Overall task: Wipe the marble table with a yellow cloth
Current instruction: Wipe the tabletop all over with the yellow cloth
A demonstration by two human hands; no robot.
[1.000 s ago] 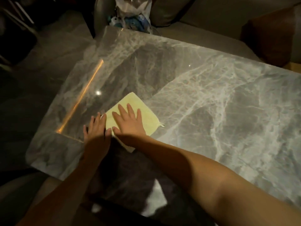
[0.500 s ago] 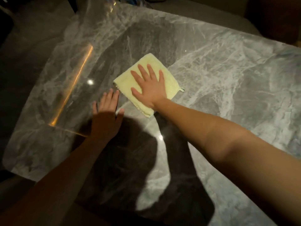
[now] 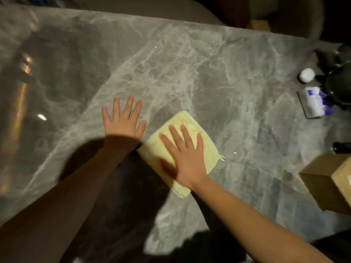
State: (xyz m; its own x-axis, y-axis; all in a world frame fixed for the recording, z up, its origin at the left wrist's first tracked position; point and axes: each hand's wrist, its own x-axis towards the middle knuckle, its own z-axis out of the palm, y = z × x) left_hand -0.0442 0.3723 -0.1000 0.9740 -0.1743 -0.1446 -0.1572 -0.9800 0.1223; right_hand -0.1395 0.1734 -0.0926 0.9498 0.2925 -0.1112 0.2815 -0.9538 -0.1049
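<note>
A folded yellow cloth (image 3: 178,128) lies flat on the grey marble table (image 3: 190,69), near its middle. My right hand (image 3: 185,158) presses down flat on the cloth, fingers spread and pointing away from me. My left hand (image 3: 123,118) rests flat on the bare marble just left of the cloth, fingers spread, holding nothing. A small white loop (image 3: 221,158) sticks out of the cloth's right corner. My forearms cast dark shadows on the near part of the table.
At the right edge stand a cardboard box (image 3: 326,183), a white and blue packet (image 3: 313,104), a small round white object (image 3: 306,75) and dark items (image 3: 336,88). A sofa (image 3: 144,6) runs behind the far edge.
My right hand has slid the cloth to the right across the table. My left hand has followed along the marble. The view has swung right, bringing the box and items into sight.
</note>
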